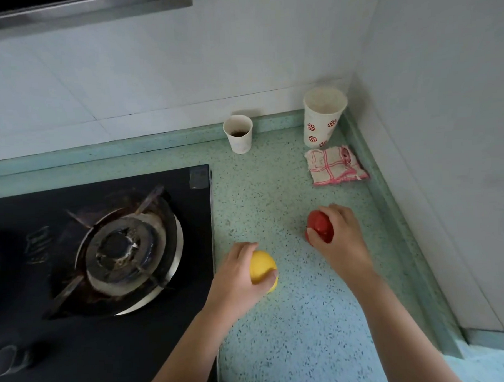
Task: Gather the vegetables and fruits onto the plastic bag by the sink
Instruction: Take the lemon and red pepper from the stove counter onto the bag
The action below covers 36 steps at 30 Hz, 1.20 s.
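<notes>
Head view: left hand (237,278) wraps the lemon (263,269), right hand (340,233) wraps the tomato (318,225); neither sink nor bag shows.

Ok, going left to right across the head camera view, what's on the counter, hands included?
Stove burner → left hand with its grip on the yellow fruit → small cup → right hand with its grip on the red fruit → big cup → cloth.
</notes>
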{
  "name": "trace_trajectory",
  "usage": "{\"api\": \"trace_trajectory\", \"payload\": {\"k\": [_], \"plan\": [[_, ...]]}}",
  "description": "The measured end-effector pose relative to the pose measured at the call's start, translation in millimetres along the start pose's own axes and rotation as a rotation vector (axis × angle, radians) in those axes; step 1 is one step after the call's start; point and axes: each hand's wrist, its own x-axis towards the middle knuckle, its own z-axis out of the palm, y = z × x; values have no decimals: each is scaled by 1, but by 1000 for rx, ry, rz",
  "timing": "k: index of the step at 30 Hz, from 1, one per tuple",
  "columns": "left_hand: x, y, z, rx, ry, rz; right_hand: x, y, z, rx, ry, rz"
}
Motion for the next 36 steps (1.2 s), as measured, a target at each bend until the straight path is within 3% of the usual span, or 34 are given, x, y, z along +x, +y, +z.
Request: {"api": "trace_trajectory", "payload": {"k": [5, 15, 20, 29, 36], "plan": [[-3, -1, 0, -41, 4, -33, -12, 1, -1, 116, 12, 80], [-9, 5, -1, -76, -19, -112, -43, -1, -4, 194, 98, 11], [-17, 15, -6, -120, 51, -95, -65, -6, -19, 200, 134, -29], [-46, 44, -32, -186, 148, 99, -117, -32, -46, 203, 231, -86], [-68, 69, -58, -268, 154, 309, -177, -58, -78, 150, 397, -92]]}}
